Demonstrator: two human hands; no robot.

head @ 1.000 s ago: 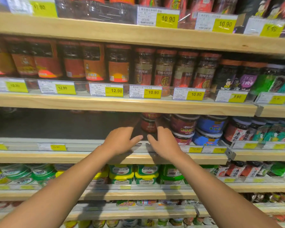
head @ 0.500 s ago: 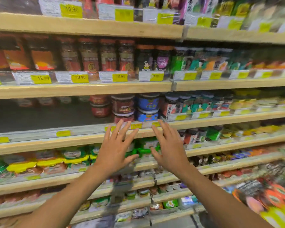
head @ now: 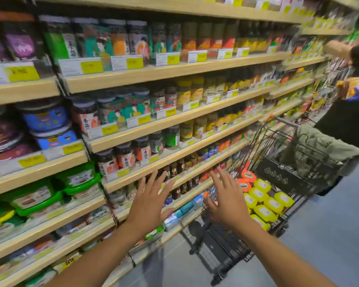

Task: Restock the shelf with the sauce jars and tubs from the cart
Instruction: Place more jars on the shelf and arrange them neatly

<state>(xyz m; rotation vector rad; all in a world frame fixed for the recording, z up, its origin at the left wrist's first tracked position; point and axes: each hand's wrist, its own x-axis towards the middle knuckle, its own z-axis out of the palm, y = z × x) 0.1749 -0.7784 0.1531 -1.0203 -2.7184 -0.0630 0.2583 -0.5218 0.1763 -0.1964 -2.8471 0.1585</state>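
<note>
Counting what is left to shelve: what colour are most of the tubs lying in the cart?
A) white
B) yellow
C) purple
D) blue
B: the tubs piled in the cart are yellow with pale labels on top, and only a couple of orange-lidded jars lie at the shelf-side end of the pile.

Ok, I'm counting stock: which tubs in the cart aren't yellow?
The orange-lidded tubs at the cart's shelf-side edge, just beyond the right hand; the other tubs have yellow lids.
</note>
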